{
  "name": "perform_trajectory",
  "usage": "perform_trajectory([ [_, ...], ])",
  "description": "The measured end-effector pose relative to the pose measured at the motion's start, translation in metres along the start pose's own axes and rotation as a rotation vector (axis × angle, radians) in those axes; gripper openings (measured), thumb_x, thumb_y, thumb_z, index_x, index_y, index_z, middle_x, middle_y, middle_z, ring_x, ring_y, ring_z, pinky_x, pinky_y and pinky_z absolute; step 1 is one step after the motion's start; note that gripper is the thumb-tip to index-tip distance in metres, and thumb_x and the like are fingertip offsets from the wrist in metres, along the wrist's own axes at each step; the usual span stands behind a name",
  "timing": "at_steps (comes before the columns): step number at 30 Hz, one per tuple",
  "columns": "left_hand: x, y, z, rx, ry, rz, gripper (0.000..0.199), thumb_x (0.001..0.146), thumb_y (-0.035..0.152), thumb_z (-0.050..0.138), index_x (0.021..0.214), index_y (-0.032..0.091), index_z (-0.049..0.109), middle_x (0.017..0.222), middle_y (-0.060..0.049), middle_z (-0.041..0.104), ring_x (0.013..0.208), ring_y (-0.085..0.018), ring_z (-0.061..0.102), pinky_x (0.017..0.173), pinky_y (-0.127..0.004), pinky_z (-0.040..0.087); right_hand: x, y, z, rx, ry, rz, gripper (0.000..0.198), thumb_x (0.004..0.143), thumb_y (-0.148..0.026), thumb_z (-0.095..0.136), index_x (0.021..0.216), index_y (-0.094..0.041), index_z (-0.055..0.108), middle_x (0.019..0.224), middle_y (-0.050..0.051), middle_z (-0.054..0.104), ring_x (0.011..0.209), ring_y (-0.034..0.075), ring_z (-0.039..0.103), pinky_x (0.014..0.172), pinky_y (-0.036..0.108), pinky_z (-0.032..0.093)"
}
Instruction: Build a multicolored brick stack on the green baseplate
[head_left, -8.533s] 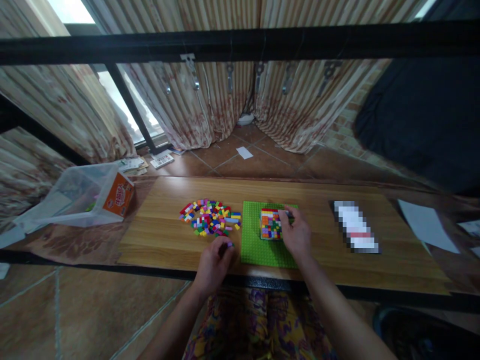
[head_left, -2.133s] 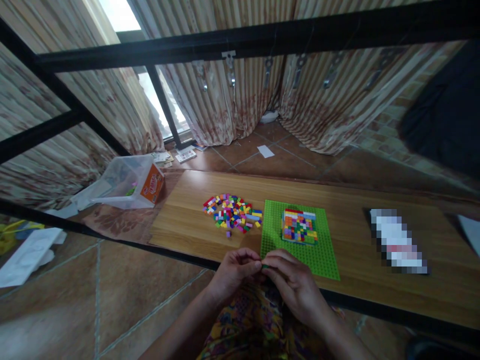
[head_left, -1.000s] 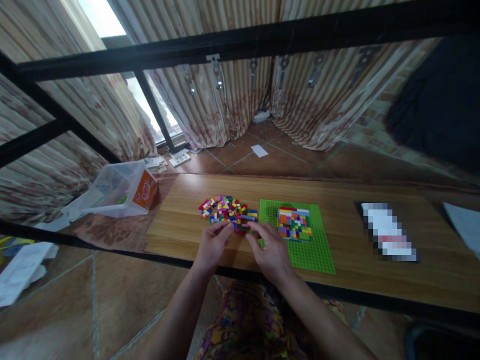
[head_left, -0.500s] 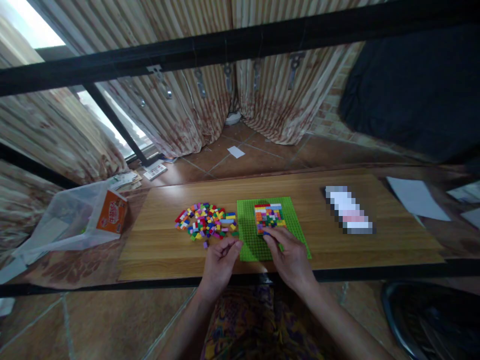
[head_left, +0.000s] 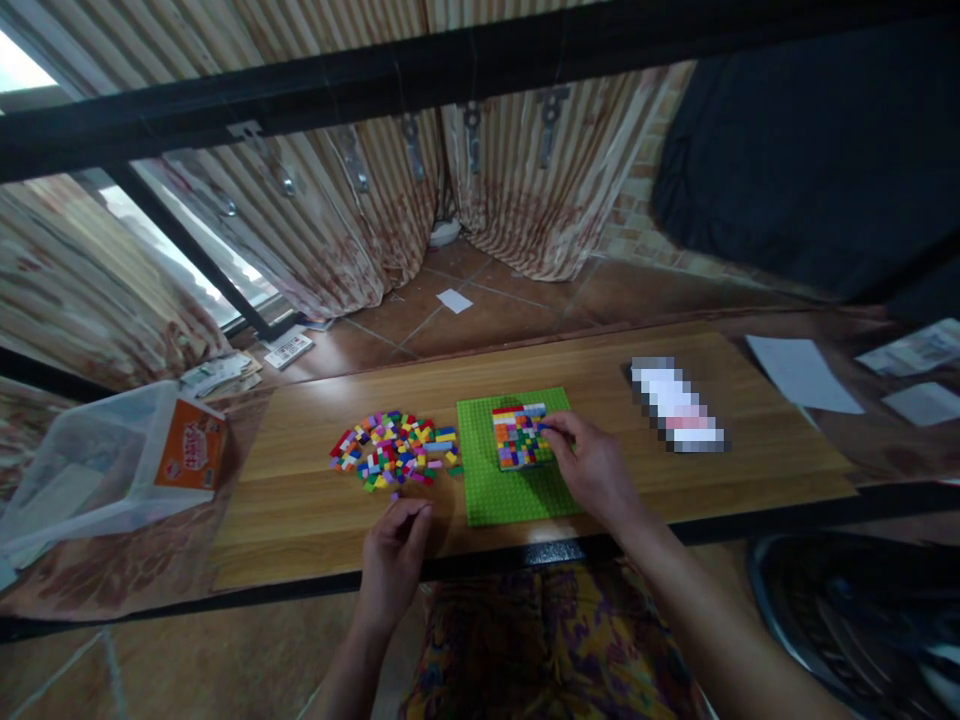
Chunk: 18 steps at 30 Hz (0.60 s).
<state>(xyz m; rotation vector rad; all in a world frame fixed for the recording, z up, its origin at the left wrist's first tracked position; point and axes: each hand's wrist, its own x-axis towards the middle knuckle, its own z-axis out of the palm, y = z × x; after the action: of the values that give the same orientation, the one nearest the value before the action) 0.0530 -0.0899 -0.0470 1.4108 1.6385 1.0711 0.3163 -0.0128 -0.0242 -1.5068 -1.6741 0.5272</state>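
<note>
My right hand (head_left: 596,465) pinches a small blue toy brick (head_left: 541,428) at the right side of a block of multicoloured bricks (head_left: 517,440). Whether the blue brick touches the block, I cannot tell. The block stands on a green studded baseplate (head_left: 487,505). By the table's front edge, my left hand (head_left: 394,555) is closed, thumb against curled fingers; anything inside is hidden. Just beyond it lies a lone purple brick (head_left: 395,496), close to a pile of loose coloured bricks (head_left: 397,448) left of the baseplate.
On the wooden table (head_left: 277,500), a pixelated flat object (head_left: 679,405) lies to the right. Left of it stands a clear plastic bin (head_left: 97,460) with an orange label. White paper (head_left: 802,373) lies at the right, and a dark metal bar (head_left: 360,75) crosses above.
My right hand has moved the blue brick from the block's near side to its right side. My left hand has drawn back leftward from the baseplate. The view has shifted slightly.
</note>
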Motion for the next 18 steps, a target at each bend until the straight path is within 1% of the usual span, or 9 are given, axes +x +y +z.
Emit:
perform_trajectory([
  [3,0.003,-0.004,-0.002,0.014,0.019,-0.002,0.017,0.082,0.034,0.062,0.080,0.019,0.070,0.079,-0.003,0.067,0.077,-0.018,0.061,0.074,-0.027,0.047,0.006,0.003,0.005,-0.039,-0.009,-0.081,0.017,0.090,-0.028,0.051,0.092,-0.022,0.067,0.093,0.006,0.069,0.090,0.023,0.063,0.083,0.039,0.049],
  [6,0.005,-0.006,0.000,0.005,0.026,-0.002,0.018,0.081,0.036,0.063,0.079,0.019,0.070,0.077,-0.003,0.067,0.076,-0.018,0.061,0.072,-0.028,0.048,0.011,0.008,0.011,-0.036,0.019,-0.136,0.016,0.088,-0.027,0.054,0.087,-0.023,0.069,0.095,0.006,0.064,0.096,0.023,0.059,0.087,0.040,0.047],
  [12,0.004,-0.008,0.002,0.007,0.025,0.008,0.017,0.081,0.035,0.063,0.080,0.019,0.071,0.080,-0.004,0.068,0.077,-0.019,0.062,0.074,-0.028,0.048,0.017,0.016,0.026,-0.006,0.078,-0.115,0.011,0.083,-0.027,0.062,0.084,-0.027,0.073,0.099,0.005,0.058,0.098,0.023,0.056,0.088,0.043,0.047],
  [18,0.004,-0.006,0.001,0.035,0.008,0.003,0.016,0.082,0.033,0.062,0.082,0.019,0.071,0.080,-0.004,0.068,0.077,-0.018,0.062,0.074,-0.028,0.047,0.019,0.016,0.030,0.021,0.123,-0.046,0.008,0.077,-0.024,0.068,0.079,-0.027,0.075,0.103,0.005,0.058,0.099,0.023,0.056,0.092,0.044,0.045],
])
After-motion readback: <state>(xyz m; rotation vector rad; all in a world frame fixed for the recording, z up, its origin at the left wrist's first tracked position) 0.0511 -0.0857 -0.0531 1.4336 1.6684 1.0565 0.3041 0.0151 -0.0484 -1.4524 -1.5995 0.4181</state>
